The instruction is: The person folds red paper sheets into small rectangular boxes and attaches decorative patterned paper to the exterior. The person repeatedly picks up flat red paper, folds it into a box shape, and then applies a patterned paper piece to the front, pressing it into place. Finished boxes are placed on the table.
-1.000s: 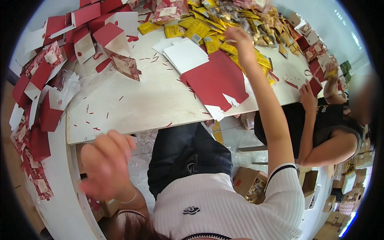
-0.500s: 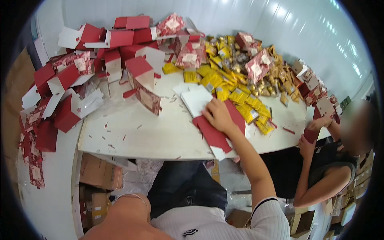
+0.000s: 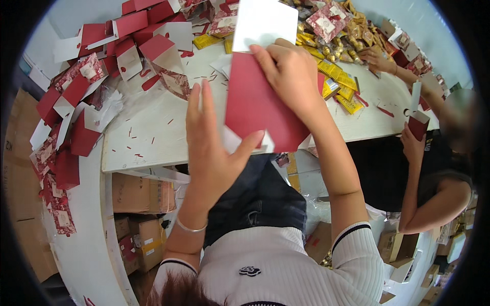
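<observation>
A flat, unfolded red box with white flaps (image 3: 258, 104) is raised above the near edge of the table. My right hand (image 3: 292, 76) is closed on its upper right part, the fingers curled over by the white flap (image 3: 265, 23). My left hand (image 3: 212, 135) is at the left edge of the box, fingers stretched up and apart. Its thumb reaches across the box's lower flap; whether it touches is unclear. Part of another red piece shows behind my right hand.
Opened red boxes (image 3: 130, 58) pile up at the left of the white table (image 3: 138, 148). Yellow packets (image 3: 339, 81) and gold-wrapped pieces (image 3: 339, 48) lie at the far right. A co-worker at the right holds a small red box (image 3: 417, 127). Cardboard cartons (image 3: 143, 194) stand under the table.
The flat red box has come up off the table in my right hand. My left hand has risen into view beside it. The co-worker's one hand has reached to the gold pieces.
</observation>
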The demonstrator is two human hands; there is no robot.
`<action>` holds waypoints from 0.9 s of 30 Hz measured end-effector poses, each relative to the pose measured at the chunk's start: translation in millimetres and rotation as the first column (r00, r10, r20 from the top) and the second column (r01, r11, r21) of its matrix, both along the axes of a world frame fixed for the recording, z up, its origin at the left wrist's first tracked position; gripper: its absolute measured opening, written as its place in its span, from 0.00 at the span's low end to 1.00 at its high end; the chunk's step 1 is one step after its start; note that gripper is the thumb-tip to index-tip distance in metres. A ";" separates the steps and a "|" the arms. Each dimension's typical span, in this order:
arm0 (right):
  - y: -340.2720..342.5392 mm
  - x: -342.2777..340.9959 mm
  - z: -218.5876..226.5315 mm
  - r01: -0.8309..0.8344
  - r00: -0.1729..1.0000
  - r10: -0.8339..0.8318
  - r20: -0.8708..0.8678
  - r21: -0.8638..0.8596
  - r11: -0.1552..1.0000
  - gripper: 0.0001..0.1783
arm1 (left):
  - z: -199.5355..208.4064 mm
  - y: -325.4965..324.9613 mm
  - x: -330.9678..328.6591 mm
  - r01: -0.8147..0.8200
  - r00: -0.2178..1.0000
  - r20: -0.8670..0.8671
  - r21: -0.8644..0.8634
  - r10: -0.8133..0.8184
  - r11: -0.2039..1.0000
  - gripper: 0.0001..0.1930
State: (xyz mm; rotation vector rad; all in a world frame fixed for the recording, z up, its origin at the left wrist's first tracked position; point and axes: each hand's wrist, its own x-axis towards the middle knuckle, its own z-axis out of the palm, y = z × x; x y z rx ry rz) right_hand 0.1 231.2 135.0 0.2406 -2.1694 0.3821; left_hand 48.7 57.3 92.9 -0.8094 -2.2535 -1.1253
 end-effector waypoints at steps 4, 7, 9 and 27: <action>-45.3 16.6 3.7 -0.087 0.996 0.090 0.023 -0.094 0.992 0.22 | -7.9 16.1 0.1 -0.153 0.988 -0.033 -0.094 0.151 0.984 0.54; -65.9 20.8 13.5 -0.148 0.902 0.169 0.399 -0.083 0.986 0.09 | -18.2 5.3 -18.4 -0.056 0.998 0.023 0.032 0.055 0.998 0.52; -44.9 23.6 39.3 -0.373 0.785 0.346 0.513 -0.054 0.926 0.11 | -8.8 -4.2 -19.7 0.073 0.959 0.250 0.234 -0.132 0.970 0.39; -10.0 35.6 -23.1 -0.769 0.573 0.811 -0.119 -0.421 0.481 0.38 | 10.5 -67.4 -36.7 0.258 0.860 0.261 0.519 -0.438 0.815 0.47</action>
